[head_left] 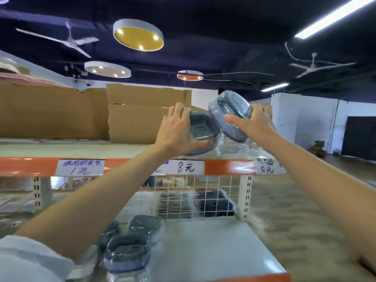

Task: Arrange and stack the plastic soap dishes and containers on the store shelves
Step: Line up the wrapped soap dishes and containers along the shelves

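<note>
Head view: the left hand (179, 129) grips a wrapped soap dish (201, 129) resting on the top shelf (130, 166). The right hand (252, 123) clamps a second dish (230, 110), tilted, raised just right of the first. Level the raised dish before setting it down. Open shelf room lies left; the shelf's right end is close. Cardboard boxes (132, 110) block the far side.

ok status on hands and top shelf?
Left hand grips wrapped soap dish at top shelf. Right hand holds second dish, tilted. Cardboard boxes behind; nothing blocking.
</note>
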The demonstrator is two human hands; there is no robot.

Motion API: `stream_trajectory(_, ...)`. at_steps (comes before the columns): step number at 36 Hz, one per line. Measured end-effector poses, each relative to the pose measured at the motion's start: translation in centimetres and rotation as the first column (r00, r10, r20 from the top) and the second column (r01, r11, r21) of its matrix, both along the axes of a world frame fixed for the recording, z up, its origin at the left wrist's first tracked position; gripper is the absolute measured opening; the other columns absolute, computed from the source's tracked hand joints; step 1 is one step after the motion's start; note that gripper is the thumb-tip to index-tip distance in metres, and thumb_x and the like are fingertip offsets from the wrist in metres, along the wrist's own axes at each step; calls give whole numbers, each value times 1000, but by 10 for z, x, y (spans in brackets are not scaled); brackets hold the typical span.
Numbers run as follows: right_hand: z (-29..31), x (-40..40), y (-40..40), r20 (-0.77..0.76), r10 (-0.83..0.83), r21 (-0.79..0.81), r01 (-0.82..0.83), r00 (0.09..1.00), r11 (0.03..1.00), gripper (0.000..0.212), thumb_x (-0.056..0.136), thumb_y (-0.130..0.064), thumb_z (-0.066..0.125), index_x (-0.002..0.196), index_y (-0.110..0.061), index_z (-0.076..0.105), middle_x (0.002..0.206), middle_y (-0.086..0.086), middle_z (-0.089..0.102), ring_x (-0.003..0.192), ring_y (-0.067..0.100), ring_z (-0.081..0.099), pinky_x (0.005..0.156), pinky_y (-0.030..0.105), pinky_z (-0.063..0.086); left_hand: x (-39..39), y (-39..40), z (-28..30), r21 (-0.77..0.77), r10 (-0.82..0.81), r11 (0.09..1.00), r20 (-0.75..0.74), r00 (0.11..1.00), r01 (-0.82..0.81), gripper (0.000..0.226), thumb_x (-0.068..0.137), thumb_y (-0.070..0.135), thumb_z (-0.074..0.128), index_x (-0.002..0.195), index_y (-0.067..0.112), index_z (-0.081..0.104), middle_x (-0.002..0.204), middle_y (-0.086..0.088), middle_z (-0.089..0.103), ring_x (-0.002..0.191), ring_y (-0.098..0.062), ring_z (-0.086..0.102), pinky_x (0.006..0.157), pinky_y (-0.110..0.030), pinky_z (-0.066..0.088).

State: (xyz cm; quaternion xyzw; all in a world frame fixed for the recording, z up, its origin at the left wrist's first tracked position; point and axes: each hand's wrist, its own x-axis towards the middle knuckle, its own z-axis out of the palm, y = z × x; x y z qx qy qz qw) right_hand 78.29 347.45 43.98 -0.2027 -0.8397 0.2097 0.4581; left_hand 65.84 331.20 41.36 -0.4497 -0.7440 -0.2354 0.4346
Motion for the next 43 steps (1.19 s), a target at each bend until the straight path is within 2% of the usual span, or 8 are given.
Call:
stream_trajectory(5,-27,46,25,73,-47,-51,51,996,997,78,73,-60,69,127,-11,41,122,6,33,114,26,46,95,41,47,30,29,-26,-28,-93,995,-12,996,92,96,58,83,59,121,12,46,115,-2,41,101,-16,37,92,-32,39)
stream_trajectory(10,-64,84,47,143,-77,-114,94,987,989,87,65,-60,75,129,-12,41,124,8,38,111,23,46,100,40,43,58,56,-60,-91,-104,991,-37,994,100,104,56,90,29,120,10,46,116,-5,43,104,-20,38,96,-37,39)
stream_trajectory(19,-141,123,58,115,-22,-279,53,993,959,90,66,-39,84,134,-7,35,127,5,35,120,21,42,102,35,39,76,69,-125,-121,-200,976,-170,965,181,93,62,70,68,120,0,52,115,-13,53,105,-28,43,93,-38,36)
stream_trajectory(27,-222,117,41,273,123,-385,-9,954,923,88,63,-21,89,128,-7,31,109,-5,37,109,14,44,93,25,40,60,42,-197,-329,-221,926,-81,972,183,89,65,71,52,122,2,50,116,-10,51,106,-24,42,91,-36,34)
stream_trajectory(30,-247,97,33,355,170,-405,-13,919,914,100,50,-33,93,126,-10,32,115,-1,39,110,17,47,93,31,44,45,32,-228,-387,-140,912,28,990,139,92,65,78,54,123,6,51,116,-6,52,106,-23,43,91,-35,30)
stream_trajectory(34,-267,64,21,445,233,-368,-61,865,928,89,54,-37,87,123,-15,36,107,-7,36,99,9,40,75,11,29,23,19,-257,-471,6,880,142,990,63,97,60,87,46,114,7,58,109,-3,55,99,-20,45,88,-32,31)
stream_trajectory(39,-290,23,18,538,180,-288,-21,823,957,114,32,-72,51,126,-8,43,118,9,39,110,24,37,84,27,33,-13,9,-278,-604,99,797,174,980,27,101,63,86,32,119,4,55,116,-8,54,106,-25,49,97,-38,37)
stream_trajectory(43,-291,-4,20,621,151,-275,33,769,961,106,43,-69,66,129,-11,41,123,10,37,115,25,36,82,27,34,-37,8,-291,-623,119,780,238,964,57,95,75,75,53,138,6,37,135,-7,41,125,-23,37,110,-35,22)
